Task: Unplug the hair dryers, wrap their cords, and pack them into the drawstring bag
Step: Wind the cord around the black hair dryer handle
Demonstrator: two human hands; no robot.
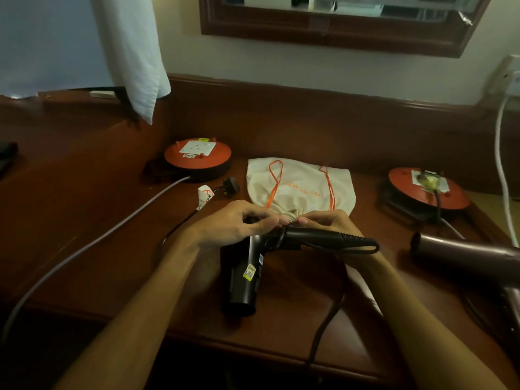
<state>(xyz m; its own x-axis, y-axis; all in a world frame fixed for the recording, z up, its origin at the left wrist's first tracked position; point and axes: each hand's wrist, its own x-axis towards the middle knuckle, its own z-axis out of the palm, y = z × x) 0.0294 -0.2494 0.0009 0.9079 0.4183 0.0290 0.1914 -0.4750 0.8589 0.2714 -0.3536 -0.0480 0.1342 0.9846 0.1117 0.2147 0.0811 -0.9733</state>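
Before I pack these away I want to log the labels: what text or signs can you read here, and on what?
Drawstring bag: orange print, seen upside down and partly folded, not readable.
Left cord reel: small label by its socket, too blurred to read.
Tag on the unplugged cord: red crossed-circle warning sign, its print too small.
Hair dryer under the hands: yellow sticker and blue label, both too small.
Right cord reel: white label, unreadable.
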